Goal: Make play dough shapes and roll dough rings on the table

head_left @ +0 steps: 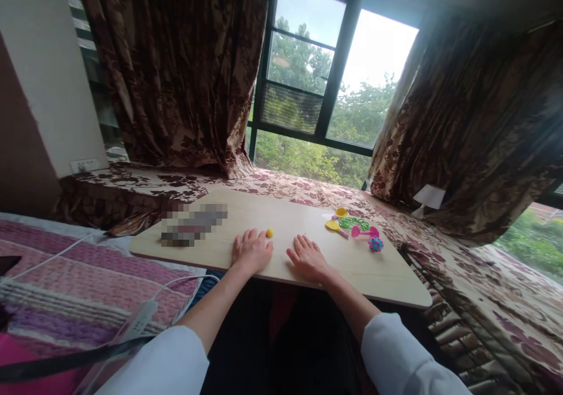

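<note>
My left hand (251, 249) lies flat on the light wooden table (290, 219), palm down, fingers stretched out. A small yellow ball (269, 232) sits just beyond its fingertips, not touching. My right hand (308, 256) rests flat beside it, fingers spread, holding nothing. To the right lie small colourful toys: a green disc (353, 223), a yellow spoon-like piece (333, 226), a pink piece (365, 231) and a spiky blue-pink ball (375, 243).
A blurred grey object (193, 225) lies on the table's left part. A white cable and power strip (141, 319) trail over the striped bedspread at left. Patterned curtains (185, 72) and a window (321, 78) stand behind; a small white lamp (428, 198) sits at right.
</note>
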Tool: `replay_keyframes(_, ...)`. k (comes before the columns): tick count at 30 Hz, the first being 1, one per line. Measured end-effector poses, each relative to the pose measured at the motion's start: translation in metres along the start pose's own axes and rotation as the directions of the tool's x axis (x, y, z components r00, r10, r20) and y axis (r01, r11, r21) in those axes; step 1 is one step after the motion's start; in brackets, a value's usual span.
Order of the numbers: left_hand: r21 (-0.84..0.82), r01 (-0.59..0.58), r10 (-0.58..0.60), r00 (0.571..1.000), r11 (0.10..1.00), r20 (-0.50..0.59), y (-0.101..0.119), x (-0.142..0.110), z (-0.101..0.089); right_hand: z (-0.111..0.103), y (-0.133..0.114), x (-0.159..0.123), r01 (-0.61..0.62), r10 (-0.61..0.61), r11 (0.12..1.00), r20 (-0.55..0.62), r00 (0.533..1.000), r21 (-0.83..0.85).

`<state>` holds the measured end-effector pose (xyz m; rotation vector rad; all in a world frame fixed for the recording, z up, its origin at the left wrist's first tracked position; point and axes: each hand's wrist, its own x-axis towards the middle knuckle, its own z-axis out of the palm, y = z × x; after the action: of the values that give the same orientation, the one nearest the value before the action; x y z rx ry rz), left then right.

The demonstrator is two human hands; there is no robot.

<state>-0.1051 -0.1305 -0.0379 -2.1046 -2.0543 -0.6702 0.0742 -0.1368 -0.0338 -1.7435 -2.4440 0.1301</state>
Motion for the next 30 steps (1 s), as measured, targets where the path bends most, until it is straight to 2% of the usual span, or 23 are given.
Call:
replay_keyframes(5, 0.003, -0.014, 0.014, 1.000, 1.000, -0.017, 0.001, -0.001, -0.002, 0.002, -0.004, -0.047, 0.078, -0.078, 0.997, -0.071, 0.994, 0.009)
replay_keyframes(8, 0.006, -0.015, 0.015, 1.000, 1.000, -0.023, 0.000, -0.001, 0.000, -0.016, -0.001, -0.048, 0.088, -0.086, 0.996, -0.050, 0.995, 0.034)
replay_keyframes(10, 0.009, -0.012, 0.012, 1.000, 1.000, -0.022, -0.001, 0.000, 0.002, -0.036, 0.003, -0.033, 0.074, -0.073, 0.995, -0.024, 0.997, 0.067)
replay_keyframes(12, 0.012, -0.013, 0.013, 1.000, 1.000, -0.018, -0.001, 0.001, 0.004, -0.054, 0.008, -0.006, 0.054, -0.051, 0.996, -0.047, 0.998, 0.069)
replay_keyframes(14, 0.017, -0.013, 0.013, 1.000, 1.000, -0.012, -0.002, 0.003, 0.006, -0.063, 0.009, 0.026, 0.024, -0.020, 0.998, -0.066, 0.998, 0.063)
replay_keyframes(16, 0.022, -0.011, 0.011, 1.000, 1.000, -0.010, -0.002, 0.004, 0.007, -0.059, 0.007, 0.053, -0.019, 0.023, 0.998, -0.078, 0.997, 0.052)
replay_keyframes(18, 0.027, -0.008, 0.008, 1.000, 1.000, -0.013, -0.002, 0.004, 0.007, -0.046, 0.003, 0.072, -0.059, 0.063, 0.997, -0.087, 0.994, 0.043)
replay_keyframes(21, 0.031, -0.001, 0.001, 1.000, 1.000, -0.011, -0.001, 0.003, 0.006, -0.022, 0.000, 0.077, -0.095, 0.096, 0.995, -0.063, 0.993, 0.030)
replay_keyframes(25, 0.018, 0.005, -0.005, 1.000, 1.000, 0.006, 0.000, 0.002, 0.005, -0.006, 0.011, 0.047, -0.091, 0.091, 0.996, -0.015, 0.996, 0.004)
replay_keyframes(30, -0.009, 0.009, -0.009, 1.000, 1.000, 0.001, 0.002, 0.000, 0.004, -0.004, 0.031, -0.031, -0.052, 0.052, 0.998, -0.003, 0.999, -0.029)
